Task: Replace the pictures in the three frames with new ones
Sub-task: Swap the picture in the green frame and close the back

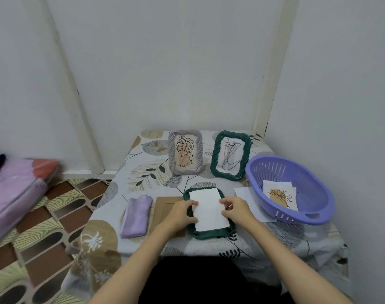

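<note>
Pinching a blank white paper sheet (pixel 209 208), both hands, left (pixel 182 212) and right (pixel 236 210), press it onto the face-down dark green rope-textured frame (pixel 209 234). No readable writing. Brown cardboard backing (pixel 163 207) lies beside on the leaf-print desk (pixel 143 172).

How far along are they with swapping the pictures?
Early on, I'd guess. In hand: both hands, left and right, press a white sheet into the face-down green frame; its backing board lies beside it. Left: the grey frame and upright green frame stand closed. Another picture waits in the basket.
</note>
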Action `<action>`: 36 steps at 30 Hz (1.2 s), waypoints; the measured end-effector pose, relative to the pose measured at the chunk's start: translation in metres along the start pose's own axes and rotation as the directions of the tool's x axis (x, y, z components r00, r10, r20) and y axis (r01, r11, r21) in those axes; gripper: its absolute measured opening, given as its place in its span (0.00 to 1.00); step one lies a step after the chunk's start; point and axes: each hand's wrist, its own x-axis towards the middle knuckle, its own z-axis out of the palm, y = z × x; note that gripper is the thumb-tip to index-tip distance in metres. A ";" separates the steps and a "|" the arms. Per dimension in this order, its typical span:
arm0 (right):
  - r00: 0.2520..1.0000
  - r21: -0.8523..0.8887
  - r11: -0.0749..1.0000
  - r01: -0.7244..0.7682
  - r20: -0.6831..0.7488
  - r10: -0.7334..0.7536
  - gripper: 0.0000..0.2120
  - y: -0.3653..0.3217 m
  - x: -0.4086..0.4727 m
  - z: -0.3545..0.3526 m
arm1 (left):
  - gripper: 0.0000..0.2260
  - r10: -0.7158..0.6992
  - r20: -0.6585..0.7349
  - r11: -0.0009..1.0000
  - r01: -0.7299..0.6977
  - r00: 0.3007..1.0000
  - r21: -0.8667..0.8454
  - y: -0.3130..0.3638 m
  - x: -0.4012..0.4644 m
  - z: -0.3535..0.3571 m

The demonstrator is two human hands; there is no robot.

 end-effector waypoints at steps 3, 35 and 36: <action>1.000 -0.011 1.000 0.006 -0.016 -0.006 0.19 0.002 0.003 0.002 | 0.24 -0.007 0.009 1.000 0.006 1.000 0.026 0.000 0.000 0.000; 0.999 -0.207 0.977 -0.047 0.013 0.051 0.22 0.012 -0.020 0.019 | 0.31 -0.011 0.089 1.000 0.010 0.996 0.007 -0.021 -0.009 -0.002; 0.999 -0.208 0.977 -0.046 0.009 0.049 0.21 0.012 -0.021 0.020 | 0.31 -0.007 0.085 1.000 0.006 0.996 0.007 -0.022 -0.009 -0.002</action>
